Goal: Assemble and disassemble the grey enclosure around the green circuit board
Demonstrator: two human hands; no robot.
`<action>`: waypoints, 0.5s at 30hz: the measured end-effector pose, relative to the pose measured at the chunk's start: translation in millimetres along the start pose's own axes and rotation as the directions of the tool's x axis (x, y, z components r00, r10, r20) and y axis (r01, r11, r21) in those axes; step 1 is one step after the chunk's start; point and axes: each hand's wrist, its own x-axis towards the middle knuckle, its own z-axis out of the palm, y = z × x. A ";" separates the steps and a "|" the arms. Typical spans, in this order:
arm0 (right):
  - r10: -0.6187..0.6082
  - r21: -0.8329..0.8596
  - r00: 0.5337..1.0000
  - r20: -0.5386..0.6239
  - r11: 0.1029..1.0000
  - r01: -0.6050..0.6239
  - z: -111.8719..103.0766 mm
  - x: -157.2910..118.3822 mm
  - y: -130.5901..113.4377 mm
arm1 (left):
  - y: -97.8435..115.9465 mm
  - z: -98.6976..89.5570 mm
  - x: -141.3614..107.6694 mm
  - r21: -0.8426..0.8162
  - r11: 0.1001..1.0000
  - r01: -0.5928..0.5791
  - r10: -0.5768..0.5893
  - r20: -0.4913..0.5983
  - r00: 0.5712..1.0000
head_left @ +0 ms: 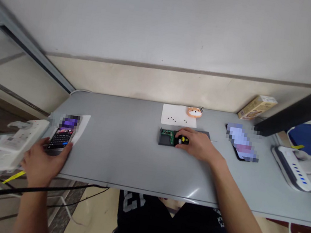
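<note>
The right hand [195,145] is grasping a black-and-yellow object [183,139] on a green circuit board [167,136] at center frame; the left hand [43,166] is lying against a smartphone [60,139] at lower left, its finger state indeterminate.

The right hand [195,144] grips a black-and-yellow tool [182,140] against a green circuit board [167,136] in a dark casing [163,140], just below a paper sheet [173,115] dotted with tiny black screws [174,119]. The left hand [43,166] touches a smartphone [60,139] at the edge of the gray table [115,153].
</note>
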 end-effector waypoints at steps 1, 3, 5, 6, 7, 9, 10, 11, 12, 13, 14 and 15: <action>-0.001 0.001 1.000 -0.003 1.000 0.001 0.4 0.0 0.3 | 0.0 0.3 0.1 -0.001 1.000 0.000 0.000 -0.003 1.000; -0.006 0.003 1.000 -0.008 1.000 0.006 1.0 0.1 1.0 | 0.1 0.7 0.1 -0.006 1.000 -0.001 0.001 -0.007 1.000; -0.013 0.005 1.000 -0.005 1.000 0.013 1.0 0.1 1.2 | 1.0 0.1 -0.3 -0.011 1.000 -0.001 0.001 -0.004 1.000; -0.014 0.004 1.000 -0.002 1.000 0.014 0.8 0.1 1.2 | 1.7 -0.6 -0.7 -0.013 1.000 0.001 -0.001 0.000 1.000; -0.014 0.003 1.000 0.001 1.000 0.014 0.7 0.1 1.2 | 2.8 -1.7 -1.2 -0.015 1.000 0.000 0.000 0.004 1.000; -0.014 -0.001 1.000 -0.001 1.000 0.014 0.5 0.0 1.1 | 5.4 -4.5 -2.5 -0.018 1.000 -0.010 0.011 0.009 1.000; -0.015 -0.001 1.000 -0.004 1.000 0.015 0.6 0.0 1.1 | 6.8 -6.0 -3.3 -0.020 1.000 -0.017 0.017 0.009 1.000; -0.017 -0.001 1.000 -0.008 1.000 0.017 0.7 0.0 1.2 | 8.3 -7.5 -4.0 -0.019 1.000 -0.022 0.022 0.012 1.000; -0.019 -0.002 1.000 -0.012 1.000 0.018 0.9 0.0 1.3 | 9.7 -8.9 -4.7 -0.015 1.000 -0.028 0.028 0.016 0.999; -0.019 -0.003 1.000 -0.014 1.000 0.019 1.1 0.1 1.5 | 11.0 -10.0 -5.4 -0.008 0.999 -0.033 0.033 0.022 0.999; -0.019 -0.004 1.000 -0.012 1.000 0.019 1.2 0.2 1.6 | 12.1 -10.9 -6.1 0.000 0.999 -0.038 0.038 0.027 0.999; -0.017 -0.005 1.000 -0.010 1.000 0.017 1.3 0.3 1.6 | 13.1 -11.5 -6.7 0.009 0.999 -0.047 0.047 0.029 0.998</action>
